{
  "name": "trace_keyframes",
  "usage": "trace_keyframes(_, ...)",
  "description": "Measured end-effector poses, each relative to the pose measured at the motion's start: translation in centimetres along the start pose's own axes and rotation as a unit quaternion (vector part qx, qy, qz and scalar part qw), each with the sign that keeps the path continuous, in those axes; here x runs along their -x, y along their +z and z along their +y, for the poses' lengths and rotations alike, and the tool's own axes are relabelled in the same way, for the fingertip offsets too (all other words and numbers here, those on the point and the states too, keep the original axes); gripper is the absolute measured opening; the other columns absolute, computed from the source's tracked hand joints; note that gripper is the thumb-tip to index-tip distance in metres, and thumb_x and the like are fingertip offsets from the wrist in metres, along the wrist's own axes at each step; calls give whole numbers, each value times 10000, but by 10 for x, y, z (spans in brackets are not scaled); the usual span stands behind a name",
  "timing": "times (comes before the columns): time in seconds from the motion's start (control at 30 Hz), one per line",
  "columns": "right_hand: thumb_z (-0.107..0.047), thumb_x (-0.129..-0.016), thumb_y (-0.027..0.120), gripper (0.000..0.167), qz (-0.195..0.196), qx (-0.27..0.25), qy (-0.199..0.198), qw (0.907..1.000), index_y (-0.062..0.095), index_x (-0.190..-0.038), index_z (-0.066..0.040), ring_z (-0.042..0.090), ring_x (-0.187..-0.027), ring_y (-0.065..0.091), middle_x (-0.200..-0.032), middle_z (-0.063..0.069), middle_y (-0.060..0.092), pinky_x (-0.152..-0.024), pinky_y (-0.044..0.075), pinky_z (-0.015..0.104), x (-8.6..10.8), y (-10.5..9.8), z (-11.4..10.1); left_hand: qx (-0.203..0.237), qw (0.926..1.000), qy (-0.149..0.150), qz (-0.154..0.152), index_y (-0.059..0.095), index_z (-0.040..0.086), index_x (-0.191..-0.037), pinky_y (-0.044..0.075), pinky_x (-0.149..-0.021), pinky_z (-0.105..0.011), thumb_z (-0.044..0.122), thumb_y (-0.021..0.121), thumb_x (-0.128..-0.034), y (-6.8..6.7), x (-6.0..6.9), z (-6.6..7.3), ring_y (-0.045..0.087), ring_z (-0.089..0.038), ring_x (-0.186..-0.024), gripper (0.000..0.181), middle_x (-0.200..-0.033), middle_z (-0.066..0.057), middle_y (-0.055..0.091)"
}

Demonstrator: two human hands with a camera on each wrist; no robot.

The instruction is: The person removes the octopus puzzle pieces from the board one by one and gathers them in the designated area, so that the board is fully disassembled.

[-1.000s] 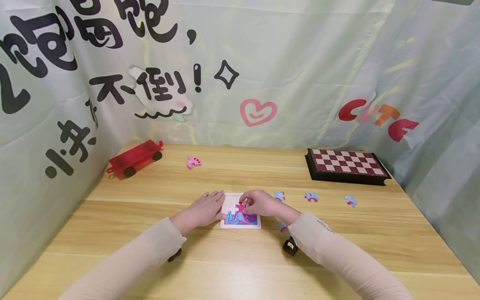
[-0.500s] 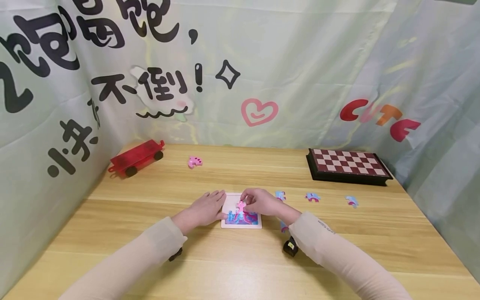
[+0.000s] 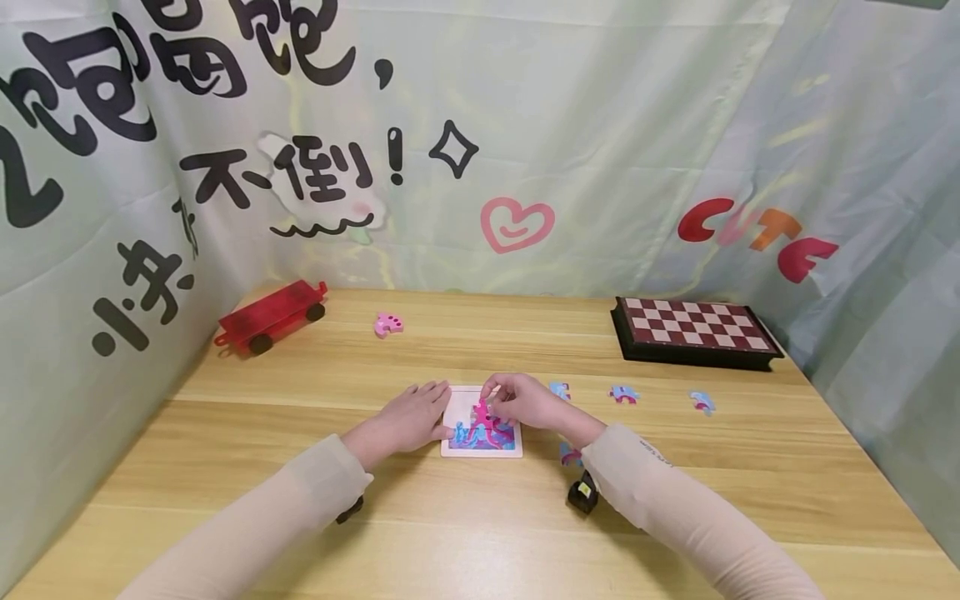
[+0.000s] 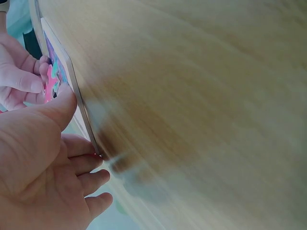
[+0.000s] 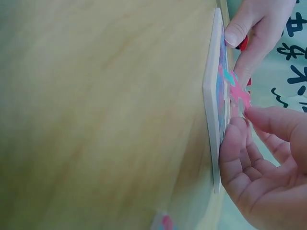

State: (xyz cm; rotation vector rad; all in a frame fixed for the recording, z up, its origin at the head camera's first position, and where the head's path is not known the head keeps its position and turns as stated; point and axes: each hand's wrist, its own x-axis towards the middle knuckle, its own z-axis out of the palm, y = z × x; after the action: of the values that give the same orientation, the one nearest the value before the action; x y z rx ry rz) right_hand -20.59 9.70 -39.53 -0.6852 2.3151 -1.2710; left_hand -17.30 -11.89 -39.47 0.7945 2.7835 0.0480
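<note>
Pinching a pink piece [image 5: 240, 94], the right hand [image 3: 528, 402] faces the straight-fingered left hand [image 3: 411, 419] touching a tray [image 3: 482, 453].

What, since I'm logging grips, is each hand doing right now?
Left hand: open, touching the puzzle tray at its edge.
Right hand: closed, pinching a pink puzzle piece.

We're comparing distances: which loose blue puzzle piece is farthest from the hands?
The rightmost piece, in front of the checkered board; the other three lie nearer the right hand.
</note>
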Motion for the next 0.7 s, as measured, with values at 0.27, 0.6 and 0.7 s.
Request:
trace_keyframes(0.27, 17, -897, 549, 74, 78, -121, 25, 9999, 573, -965, -1, 227, -594, 535, -728, 141, 578, -553, 497, 326, 5, -1, -8, 41, 10000, -40, -15, 303, -43, -1407, 192, -1075, -454, 441, 489, -920, 0, 1, 0, 224, -306, -1343, 711, -1470, -167, 257)
trace_keyframes(0.6, -35, -901, 568, 96, 248, -566, 211, 9979, 581, -997, -31, 220, -662, 556, -774, 121, 574, -618, 522, 353, 7, -15, 5, 71, 10000, -15, -36, 302, -45, -1406, 182, -1079, -449, 426, 485, -928, -2, 2, 1, 216, -305, -1346, 696, -1472, -168, 249)
trace_keyframes(0.7, -34, -906, 560, 112, 280, -740, 207, 9966, 577, -1016, -22, 237, -675, 549, -792, 143, 567, -646, 519, 374, 14, -25, 7, 62, 10000, 14, -14, 303, -49, -1404, 181, -1079, -452, 420, 484, -931, -1, 2, 1, 219, -309, -1344, 691, -1470, -174, 250)
